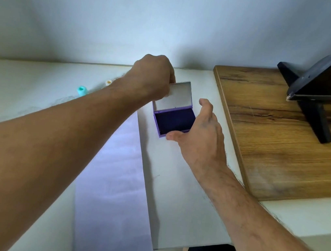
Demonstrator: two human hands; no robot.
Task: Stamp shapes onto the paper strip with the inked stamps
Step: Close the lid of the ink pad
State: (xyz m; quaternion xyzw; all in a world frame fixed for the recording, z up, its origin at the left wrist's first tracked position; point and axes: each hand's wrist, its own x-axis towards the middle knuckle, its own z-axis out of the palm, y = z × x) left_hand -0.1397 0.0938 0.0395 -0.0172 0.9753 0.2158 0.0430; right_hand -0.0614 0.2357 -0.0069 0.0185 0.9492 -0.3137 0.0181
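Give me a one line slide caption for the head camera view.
Left hand lifts the purple ink pad case's lid while right hand steadies its base beside a blank white paper strip.

Long pale paper strip (pixel 118 182) flat on the white table (pixel 181 202), running from the near edge away toward the wall. Small purple hinged ink pad case (pixel 173 118) just right of the strip's far end, lid raised at the back. Left hand (pixel 152 74) at the lid's far left corner; right hand (pixel 200 130) against the case's right side. Small teal stamp (pixel 81 90) and small cream stamp (pixel 108 82) left of the strip, near the wall. Brown wooden board (pixel 275 140) at right on the table, carrying a black stand with a dark tilted screen (pixel 325 84).
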